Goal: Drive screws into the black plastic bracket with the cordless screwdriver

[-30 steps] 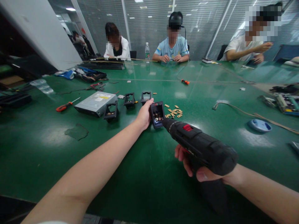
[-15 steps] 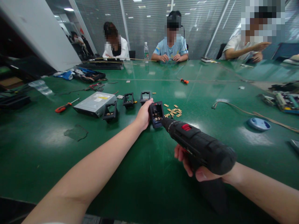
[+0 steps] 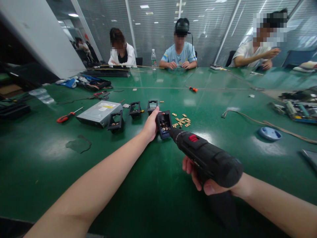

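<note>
My left hand (image 3: 151, 125) grips the left side of a small black open-topped housing (image 3: 164, 124) standing on the green table (image 3: 138, 185); brass parts show inside it. My right hand (image 3: 201, 178) is wrapped round the handle of a black cordless screwdriver with a red switch (image 3: 208, 158). The tool's tip points into the housing's lower right corner. A scatter of small brass plates (image 3: 182, 120) lies just right of the housing.
Three more black housings (image 3: 135, 109) and a grey metal drive unit (image 3: 99, 113) lie to the left, with a red-handled screwdriver (image 3: 64, 116). A blue dish (image 3: 269, 134) and a cable (image 3: 260, 120) are on the right. Three people sit at the far side.
The view has tilted slightly, so everything sits a little lower and further left in the picture. Both hands keep their hold on the housing and the tool.
</note>
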`<action>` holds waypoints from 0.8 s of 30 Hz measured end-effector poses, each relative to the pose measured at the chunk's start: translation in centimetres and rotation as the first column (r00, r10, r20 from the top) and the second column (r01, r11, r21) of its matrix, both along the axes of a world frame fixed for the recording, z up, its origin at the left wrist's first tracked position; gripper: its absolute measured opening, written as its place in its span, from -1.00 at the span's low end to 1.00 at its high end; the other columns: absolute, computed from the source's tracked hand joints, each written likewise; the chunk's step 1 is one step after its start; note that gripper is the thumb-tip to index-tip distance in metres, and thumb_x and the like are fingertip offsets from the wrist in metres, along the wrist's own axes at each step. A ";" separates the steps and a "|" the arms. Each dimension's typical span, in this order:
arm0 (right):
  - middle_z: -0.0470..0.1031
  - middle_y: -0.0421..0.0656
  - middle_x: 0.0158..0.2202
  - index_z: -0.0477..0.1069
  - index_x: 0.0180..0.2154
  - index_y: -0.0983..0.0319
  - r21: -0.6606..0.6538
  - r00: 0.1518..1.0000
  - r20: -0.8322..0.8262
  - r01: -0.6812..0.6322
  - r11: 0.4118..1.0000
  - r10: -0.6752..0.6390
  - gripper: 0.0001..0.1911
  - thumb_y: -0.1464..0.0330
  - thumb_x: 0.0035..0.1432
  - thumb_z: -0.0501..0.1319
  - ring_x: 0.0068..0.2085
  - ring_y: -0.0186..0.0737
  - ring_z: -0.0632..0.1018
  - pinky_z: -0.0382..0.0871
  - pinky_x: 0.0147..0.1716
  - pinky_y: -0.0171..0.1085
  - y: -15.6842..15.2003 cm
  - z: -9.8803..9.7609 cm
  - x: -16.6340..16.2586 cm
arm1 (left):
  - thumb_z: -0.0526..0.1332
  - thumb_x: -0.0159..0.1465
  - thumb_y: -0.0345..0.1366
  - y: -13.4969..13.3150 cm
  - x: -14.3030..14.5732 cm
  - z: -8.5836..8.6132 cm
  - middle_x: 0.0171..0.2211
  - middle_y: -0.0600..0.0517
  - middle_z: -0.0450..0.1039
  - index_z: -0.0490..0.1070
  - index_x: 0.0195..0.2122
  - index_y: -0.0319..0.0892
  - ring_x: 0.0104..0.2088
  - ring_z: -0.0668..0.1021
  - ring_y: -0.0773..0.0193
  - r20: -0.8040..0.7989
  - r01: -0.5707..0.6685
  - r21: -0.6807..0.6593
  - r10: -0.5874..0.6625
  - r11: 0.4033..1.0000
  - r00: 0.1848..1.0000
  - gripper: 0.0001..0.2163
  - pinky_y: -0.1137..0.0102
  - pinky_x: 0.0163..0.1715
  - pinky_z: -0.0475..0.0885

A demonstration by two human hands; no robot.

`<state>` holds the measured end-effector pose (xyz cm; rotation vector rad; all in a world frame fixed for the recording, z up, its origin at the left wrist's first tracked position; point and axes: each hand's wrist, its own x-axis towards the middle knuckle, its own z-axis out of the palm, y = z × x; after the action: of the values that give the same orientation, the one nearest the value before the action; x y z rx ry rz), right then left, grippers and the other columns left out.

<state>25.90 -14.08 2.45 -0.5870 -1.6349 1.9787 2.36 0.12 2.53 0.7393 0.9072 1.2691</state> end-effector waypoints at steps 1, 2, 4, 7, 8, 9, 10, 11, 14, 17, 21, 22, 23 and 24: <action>0.55 -0.07 -0.21 0.43 -0.04 0.25 -0.011 1.000 -0.004 0.000 1.000 0.000 -0.28 0.22 -0.24 0.60 -0.42 -0.23 0.58 0.47 -0.46 -0.27 0.0 -0.2 0.0 | 0.28 0.17 0.18 0.0 0.0 0.0 -0.31 -0.05 0.60 0.44 -0.20 -0.14 -0.28 0.65 0.09 -0.002 0.002 -0.009 -0.002 1.000 1.000 -0.54 0.22 -0.20 0.54; 0.55 -0.07 -0.20 0.43 -0.03 0.26 -0.021 1.000 -0.002 0.003 1.000 -0.003 -0.26 0.22 -0.27 0.61 -0.42 -0.23 0.58 0.45 -0.47 -0.29 0.0 -0.4 0.0 | 0.26 0.17 0.20 -0.1 -0.1 0.0 -0.31 -0.05 0.60 0.44 -0.19 -0.14 -0.28 0.65 0.09 -0.003 0.010 -0.019 -0.010 1.000 1.000 -0.53 0.21 -0.21 0.55; 0.55 -0.07 -0.18 0.43 -0.03 0.26 -0.028 1.000 0.018 0.021 0.999 -0.020 -0.23 0.23 -0.30 0.63 -0.41 -0.24 0.58 0.44 -0.47 -0.30 0.0 -0.5 -0.1 | 0.24 0.17 0.22 -0.2 -0.1 0.2 -0.29 -0.07 0.60 0.44 -0.19 -0.14 -0.28 0.65 0.07 -0.006 0.017 -0.027 -0.017 1.000 1.000 -0.51 0.20 -0.21 0.55; 0.55 -0.09 -0.18 0.47 -0.11 0.26 0.007 0.997 0.054 0.062 0.998 -0.063 -0.29 0.21 -0.33 0.64 -0.40 -0.25 0.56 0.44 -0.44 -0.28 -0.1 -0.3 -0.3 | 0.25 0.18 0.21 -0.5 -0.1 0.5 -0.26 -0.10 0.61 0.44 -0.17 -0.15 -0.25 0.66 0.06 -0.017 0.034 -0.012 -0.034 0.999 0.999 -0.51 0.20 -0.21 0.55; 0.55 -0.10 -0.21 0.48 -0.14 0.27 0.027 0.996 0.062 0.069 0.997 -0.070 -0.32 0.21 -0.33 0.64 -0.40 -0.25 0.56 0.43 -0.43 -0.28 -0.1 -0.2 -0.4 | 0.25 0.18 0.19 -0.7 -0.1 0.6 -0.25 -0.09 0.61 0.45 -0.16 -0.15 -0.24 0.66 0.06 -0.013 0.042 -0.005 -0.042 0.999 0.999 -0.52 0.20 -0.21 0.55; 0.55 -0.12 -0.24 0.48 -0.16 0.28 0.047 0.995 0.068 0.071 0.996 -0.074 -0.35 0.22 -0.32 0.63 -0.40 -0.25 0.55 0.44 -0.41 -0.27 -0.2 0.0 -0.5 | 0.26 0.19 0.16 -0.8 -0.1 0.8 -0.24 -0.10 0.61 0.45 -0.16 -0.16 -0.24 0.66 0.06 -0.007 0.060 -0.002 -0.060 0.998 0.998 -0.53 0.20 -0.20 0.54; 0.55 -0.15 -0.29 0.48 -0.17 0.28 0.057 0.995 0.074 0.070 0.996 -0.074 -0.36 0.25 -0.31 0.63 -0.41 -0.25 0.55 0.44 -0.38 -0.26 -0.2 0.1 -0.6 | 0.26 0.19 0.14 -0.9 -0.1 0.9 -0.23 -0.10 0.61 0.46 -0.15 -0.17 -0.23 0.66 0.07 -0.001 0.076 -0.002 -0.076 0.997 0.997 -0.54 0.21 -0.20 0.54; 0.54 -0.17 -0.33 0.48 -0.17 0.29 0.054 0.994 0.075 0.072 0.996 -0.076 -0.37 0.27 -0.31 0.64 -0.41 -0.24 0.54 0.43 -0.37 -0.25 -0.3 0.4 -0.8 | 0.27 0.19 0.11 -1.0 -0.1 0.9 -0.22 -0.11 0.62 0.47 -0.14 -0.19 -0.22 0.66 0.07 0.005 0.100 -0.008 -0.100 0.995 0.995 -0.55 0.21 -0.20 0.54; 0.54 -0.22 -0.39 0.48 -0.14 0.30 -0.026 0.993 0.061 0.105 0.994 -0.104 -0.32 0.30 -0.35 0.64 -0.41 -0.23 0.54 0.41 -0.38 -0.27 -0.6 1.2 -1.2 | 0.29 0.19 0.05 -1.1 -0.1 1.0 -0.20 -0.12 0.62 0.47 -0.12 -0.19 -0.20 0.65 0.06 0.002 0.120 -0.024 -0.120 0.993 0.993 -0.58 0.21 -0.19 0.54; 0.53 -0.23 -0.41 0.50 -0.15 0.31 -0.097 0.990 0.044 0.136 0.986 -0.132 -0.34 0.30 -0.35 0.64 -0.43 -0.23 0.53 0.38 -0.41 -0.29 -0.8 2.2 -1.6 | 0.32 0.15 -0.05 -0.9 -0.6 0.8 -0.17 -0.12 0.62 0.46 -0.13 -0.19 -0.16 0.64 0.04 -0.015 0.144 0.006 -0.144 0.990 0.990 -0.64 0.19 -0.17 0.52; 0.49 -0.25 -0.47 0.51 -0.21 0.32 -0.128 0.984 0.026 0.176 0.976 -0.175 -0.37 0.27 -0.38 0.63 -0.46 -0.26 0.48 0.33 -0.45 -0.30 -1.1 2.8 -1.8 | 0.35 -0.06 -0.38 -0.4 -1.7 0.3 -0.13 -0.08 0.61 0.45 -0.09 -0.18 -0.11 0.62 0.03 -0.111 0.252 0.091 -0.242 0.963 0.964 -0.56 0.17 -0.09 0.48; 0.48 -0.26 -0.47 0.51 -0.22 0.32 -0.132 0.982 0.028 0.188 0.973 -0.186 -0.37 0.27 -0.38 0.63 -0.47 -0.27 0.48 0.32 -0.46 -0.30 -1.1 2.8 -1.8 | 0.34 -0.11 -0.45 -0.2 -2.0 0.2 -0.12 -0.07 0.60 0.44 -0.07 -0.16 -0.10 0.62 0.04 -0.146 0.274 0.100 -0.259 0.956 0.955 -0.50 0.17 -0.06 0.47; 0.48 -0.26 -0.48 0.51 -0.22 0.32 -0.134 0.980 0.032 0.197 0.971 -0.194 -0.37 0.26 -0.38 0.63 -0.47 -0.27 0.47 0.32 -0.46 -0.30 -1.1 2.8 -1.8 | 0.34 -0.15 -0.50 -0.1 -2.2 0.0 -0.12 -0.06 0.60 0.43 -0.05 -0.15 -0.09 0.62 0.04 -0.177 0.303 0.101 -0.283 0.948 0.943 -0.45 0.17 -0.03 0.45; 0.48 -0.26 -0.48 0.51 -0.22 0.32 -0.133 0.979 0.039 0.204 0.970 -0.200 -0.38 0.26 -0.37 0.62 -0.46 -0.27 0.47 0.32 -0.45 -0.30 -1.1 2.8 -1.9 | 0.34 -0.17 -0.55 0.0 -2.4 -0.1 -0.12 -0.05 0.59 0.41 -0.03 -0.13 -0.09 0.62 0.05 -0.204 0.320 0.100 -0.296 0.942 0.933 -0.40 0.15 0.01 0.44</action>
<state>24.04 -15.21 5.26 -0.8004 -1.4003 1.9487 -0.01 0.10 2.39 1.0762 0.8225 0.9973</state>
